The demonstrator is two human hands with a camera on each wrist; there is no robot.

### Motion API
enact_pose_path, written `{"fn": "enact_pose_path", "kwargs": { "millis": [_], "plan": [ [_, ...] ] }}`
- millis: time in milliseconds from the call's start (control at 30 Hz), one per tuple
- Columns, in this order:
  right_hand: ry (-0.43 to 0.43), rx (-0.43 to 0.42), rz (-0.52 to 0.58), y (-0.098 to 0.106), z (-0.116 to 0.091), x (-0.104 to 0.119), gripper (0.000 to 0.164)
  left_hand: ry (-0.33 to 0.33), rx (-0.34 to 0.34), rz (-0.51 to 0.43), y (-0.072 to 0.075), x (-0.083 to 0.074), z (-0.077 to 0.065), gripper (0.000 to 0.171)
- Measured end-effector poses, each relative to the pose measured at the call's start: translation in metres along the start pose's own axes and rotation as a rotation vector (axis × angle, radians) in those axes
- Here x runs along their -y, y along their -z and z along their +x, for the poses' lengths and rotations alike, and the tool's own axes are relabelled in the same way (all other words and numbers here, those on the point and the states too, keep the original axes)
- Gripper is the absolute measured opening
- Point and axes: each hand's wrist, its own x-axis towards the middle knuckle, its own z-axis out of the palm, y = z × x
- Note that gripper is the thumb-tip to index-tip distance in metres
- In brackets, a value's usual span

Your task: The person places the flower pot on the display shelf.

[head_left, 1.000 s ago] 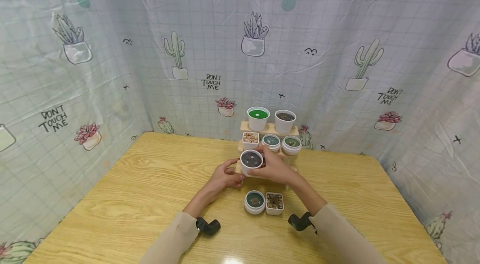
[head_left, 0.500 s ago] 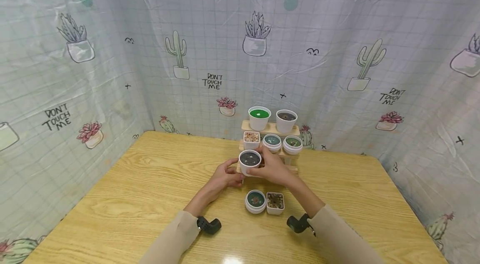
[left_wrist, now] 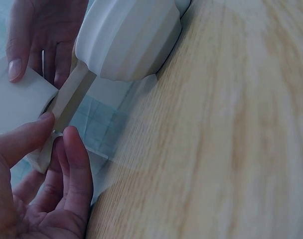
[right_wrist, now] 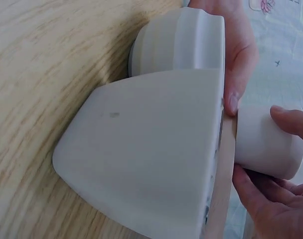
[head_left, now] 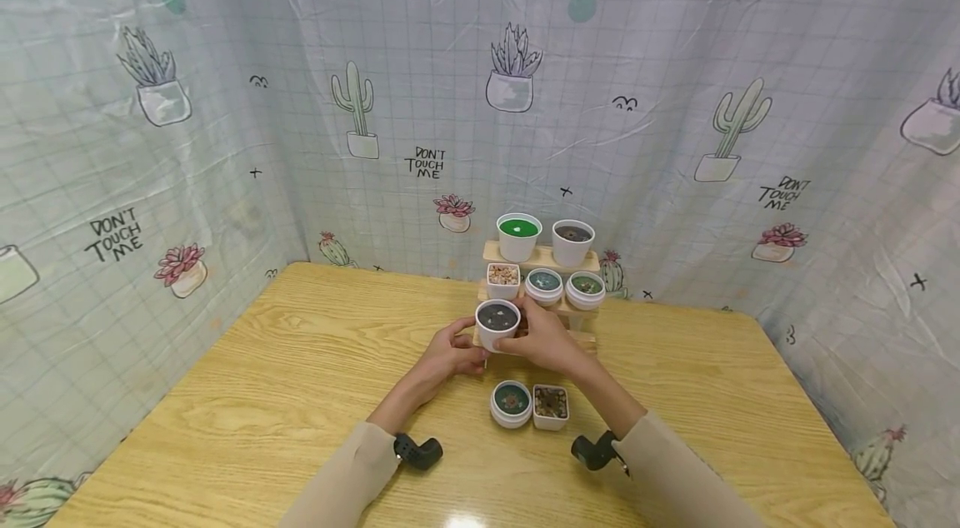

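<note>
A round white pot (head_left: pixel 498 318) with dark filling stands at the left end of the lowest tier of a three-tier wooden stand (head_left: pixel 585 338). My right hand (head_left: pixel 551 338) grips it between thumb and fingers. At that tier's left end, my left hand (head_left: pixel 444 360) pinches the plank (left_wrist: pixel 74 94), its thumb on top in the left wrist view. From the right wrist view, the pot (right_wrist: pixel 266 142) meets the plank, with my left hand (right_wrist: pixel 241 55) beyond. My right palm is partly hidden there.
On the top tier are a green-filled pot (head_left: pixel 518 238) and a brown-filled pot (head_left: pixel 572 245). The middle tier holds a square pebble pot (head_left: pixel 502 281) and two round pots (head_left: pixel 543 286). In front stand a round green-filled pot (head_left: pixel 512 404) and a square pebble pot (head_left: pixel 551 407).
My right hand has slid the dark-filled pot slightly left along the lowest tier. My left hand keeps its pinch on the stand's end.
</note>
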Motion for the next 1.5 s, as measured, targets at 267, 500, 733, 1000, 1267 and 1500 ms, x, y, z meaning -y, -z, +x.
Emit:
{"fn": "enact_pose_path", "kwargs": {
  "millis": [267, 500, 733, 1000, 1267, 1500],
  "plan": [
    [0.0, -0.036, -0.023, -0.0017, -0.001, 0.0034, 0.063, -0.014, 0.019, -0.011, 0.0005, 0.002, 0.0015, 0.074],
    [-0.022, -0.045, -0.032, -0.0025, -0.0006, 0.0033, 0.065, -0.008, 0.018, -0.009, 0.0012, 0.0036, 0.0024, 0.073],
    [-0.026, -0.064, -0.046, -0.003, 0.0001, 0.0034, 0.064, -0.011, 0.017, -0.017, 0.0023, 0.0051, 0.0034, 0.072],
    [-0.043, -0.084, -0.058, -0.0037, 0.001, 0.0051, 0.06, -0.005, 0.007, -0.017, 0.0011, 0.0042, 0.0039, 0.073],
    [-0.045, -0.079, -0.032, -0.0035, 0.0009, 0.005, 0.061, -0.007, 0.015, -0.022, 0.0021, 0.0042, 0.0036, 0.075],
    [-0.022, -0.05, 0.032, 0.0007, -0.0025, 0.0023, 0.058, -0.004, 0.01, -0.029, 0.0009, 0.0025, 0.0032, 0.075]
  ]
}}
